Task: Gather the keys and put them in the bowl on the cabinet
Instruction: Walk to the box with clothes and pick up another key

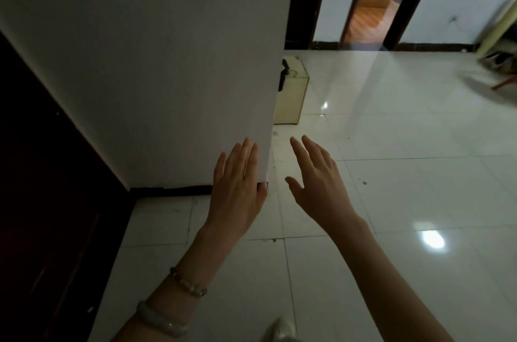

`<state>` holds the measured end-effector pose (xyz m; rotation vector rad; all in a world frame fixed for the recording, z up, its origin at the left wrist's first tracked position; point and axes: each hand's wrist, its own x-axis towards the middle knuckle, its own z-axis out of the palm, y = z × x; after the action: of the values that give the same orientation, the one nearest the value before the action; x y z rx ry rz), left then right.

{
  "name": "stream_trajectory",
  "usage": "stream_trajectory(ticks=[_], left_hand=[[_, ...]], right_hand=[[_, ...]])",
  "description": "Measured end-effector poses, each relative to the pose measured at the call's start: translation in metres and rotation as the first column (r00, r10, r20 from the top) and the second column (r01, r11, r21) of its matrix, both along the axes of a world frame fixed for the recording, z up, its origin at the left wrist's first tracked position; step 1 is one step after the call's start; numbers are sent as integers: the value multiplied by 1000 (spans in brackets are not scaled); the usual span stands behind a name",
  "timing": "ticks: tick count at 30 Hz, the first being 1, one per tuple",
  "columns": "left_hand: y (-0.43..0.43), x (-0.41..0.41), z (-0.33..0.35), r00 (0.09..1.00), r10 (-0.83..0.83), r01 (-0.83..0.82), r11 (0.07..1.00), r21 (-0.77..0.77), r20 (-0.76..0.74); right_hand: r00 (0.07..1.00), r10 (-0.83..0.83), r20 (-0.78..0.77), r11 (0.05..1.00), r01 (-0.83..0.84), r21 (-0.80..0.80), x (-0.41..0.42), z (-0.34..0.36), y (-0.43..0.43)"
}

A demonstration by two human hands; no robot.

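No keys and no bowl show in the head view. My left hand (237, 185) is stretched out in front of me with fingers apart and empty, just in front of the corner of a white wall (156, 61). My right hand (316, 182) reaches forward beside it over the tiled floor, fingers spread, holding nothing. A small cream cabinet (291, 95) stands on the floor behind the wall corner, partly hidden; a dark object rests on its top at the wall edge.
A dark wooden door (42, 173) fills the left side. Glossy white floor tiles (391, 173) stretch ahead to an open doorway (372, 5) leading into a room with a wooden floor. A blurred chair (500, 42) stands at far right.
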<state>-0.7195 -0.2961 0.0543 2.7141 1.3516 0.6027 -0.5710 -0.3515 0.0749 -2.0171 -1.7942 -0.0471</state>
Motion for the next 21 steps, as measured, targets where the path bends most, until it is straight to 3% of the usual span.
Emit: stream_trajectory(ticks=[13, 21], left_hand=[[42, 176, -20, 990, -135, 133, 990, -48, -47], [114, 280, -38, 980, -191, 188, 981, -54, -59]], right_hand=[[992, -127, -17, 992, 126, -30, 169, -19, 17], [983, -183, 1, 982, 183, -40, 265, -37, 80]])
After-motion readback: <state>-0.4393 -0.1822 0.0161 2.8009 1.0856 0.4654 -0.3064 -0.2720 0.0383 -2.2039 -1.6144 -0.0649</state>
